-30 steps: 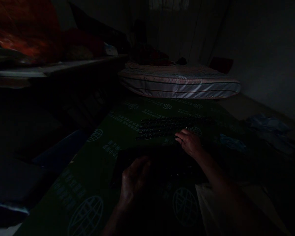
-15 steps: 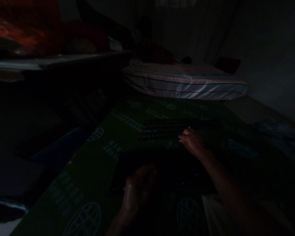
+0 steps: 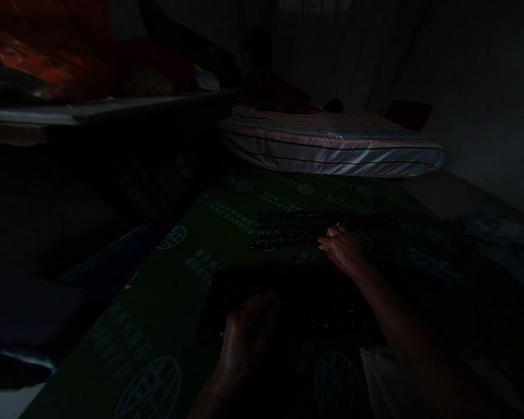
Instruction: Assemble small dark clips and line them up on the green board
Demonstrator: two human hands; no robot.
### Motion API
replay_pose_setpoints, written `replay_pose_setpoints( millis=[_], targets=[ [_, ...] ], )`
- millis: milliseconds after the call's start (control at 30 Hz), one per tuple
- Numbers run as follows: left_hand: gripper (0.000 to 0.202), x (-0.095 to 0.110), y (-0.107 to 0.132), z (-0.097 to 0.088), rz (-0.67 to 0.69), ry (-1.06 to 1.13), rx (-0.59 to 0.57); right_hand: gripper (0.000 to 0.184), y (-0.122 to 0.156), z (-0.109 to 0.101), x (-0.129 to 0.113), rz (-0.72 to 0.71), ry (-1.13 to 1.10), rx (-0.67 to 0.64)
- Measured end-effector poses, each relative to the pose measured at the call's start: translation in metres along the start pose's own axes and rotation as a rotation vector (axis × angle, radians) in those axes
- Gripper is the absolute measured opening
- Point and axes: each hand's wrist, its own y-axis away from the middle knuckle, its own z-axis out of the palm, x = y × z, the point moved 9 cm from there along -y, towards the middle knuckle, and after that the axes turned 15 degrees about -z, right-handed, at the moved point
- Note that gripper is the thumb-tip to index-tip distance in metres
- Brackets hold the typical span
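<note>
The room is very dark. My left hand (image 3: 248, 337) rests with fingers curled on a black cloth-like mass (image 3: 297, 302) lying on a green printed mat (image 3: 166, 291). My right hand (image 3: 343, 247) reaches farther out, fingers bent and pressed together at the near edge of some dark shiny beaded strands (image 3: 292, 230) laid in rows on the mat. What the fingers of either hand grip is lost in the dark.
A striped mattress (image 3: 332, 151) lies on the floor beyond the mat. A low shelf or table (image 3: 105, 110) with red-orange fabric (image 3: 39, 52) on it stands at the left. Bluish cloth (image 3: 498, 233) lies at the right. A dark wall closes the right side.
The view shifted slightly left and down over the second. Both hands stay almost where they were on the black cloth and by the beaded strands.
</note>
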Motion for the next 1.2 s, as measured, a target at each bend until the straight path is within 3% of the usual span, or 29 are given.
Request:
replay_pose_setpoints(
  millis=[1200],
  targets=[
    [0.020, 0.0069, 0.0019, 0.0051, 0.080, -0.076, -0.013, 0.022, 0.0001, -0.0004, -0.0008, 0.017, 0.007, -0.008]
  ],
)
